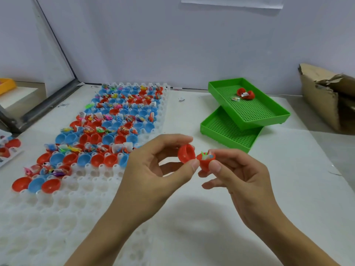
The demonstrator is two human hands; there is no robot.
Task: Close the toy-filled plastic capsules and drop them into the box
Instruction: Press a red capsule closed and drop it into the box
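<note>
Gaping red capsule (196, 157) between both hands, lid leftward, cup upward

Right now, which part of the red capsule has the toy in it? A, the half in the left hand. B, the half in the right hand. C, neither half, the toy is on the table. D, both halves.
B: the red capsule half pinched in the right hand shows a green toy sticking out of it, while the red half held by the left hand faces open and shows only its bare inside.
</note>
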